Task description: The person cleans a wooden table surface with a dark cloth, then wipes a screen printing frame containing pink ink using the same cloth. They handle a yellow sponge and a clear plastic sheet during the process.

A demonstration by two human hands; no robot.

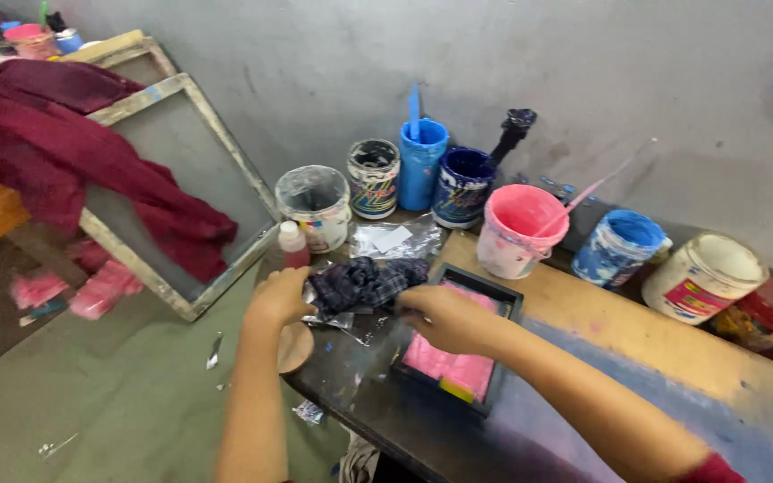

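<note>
Two hands meet at a crumpled dark plaid rag (pixel 367 282), which lies just left of the black ink tray (pixel 505 300), its long axis running left-right. The left hand (pixel 281 297) curls fingers onto its left end; the right hand (pixel 445 317) pinches its right end.

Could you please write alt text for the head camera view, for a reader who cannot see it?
A person's left hand and right hand both grip a dark checked cloth over a paint-stained table, beside a black tray of pink material. Paint pots line the grey wall, including a pink bucket; a maroon cloth drapes a leaning screen frame.
</note>
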